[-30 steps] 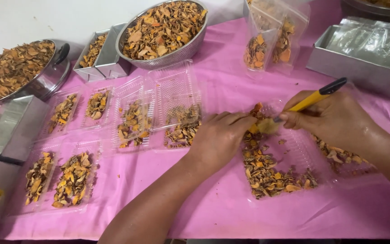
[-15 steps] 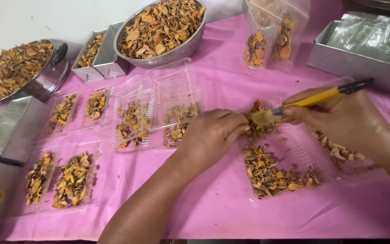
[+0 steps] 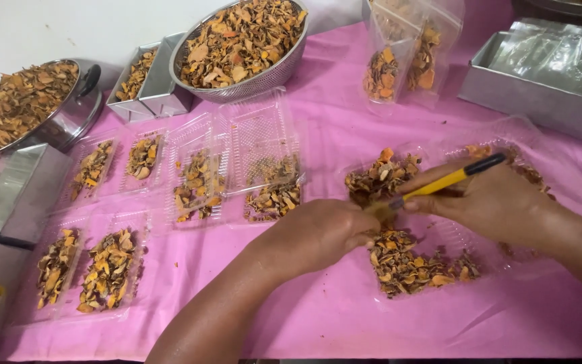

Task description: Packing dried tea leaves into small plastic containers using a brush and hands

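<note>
I see a table covered with a smooth bright pink plastic sheet (image 3: 345,317). Behind it stands a plain white wall (image 3: 48,30), evenly lit, without hard shadows.

Pink cloth (image 3: 345,317) over the table. At its far edge, a metal colander (image 3: 244,47) heaped with dried orange-brown chips — just left of it, two small steel trays (image 3: 146,84), then a steel pot (image 3: 48,111) of the same chips. Nearer than the colander, rows of clear plastic boxes (image 3: 197,175), partly filled. To its right, filled clear bags (image 3: 405,61) and a long steel tray (image 3: 540,74).
</note>
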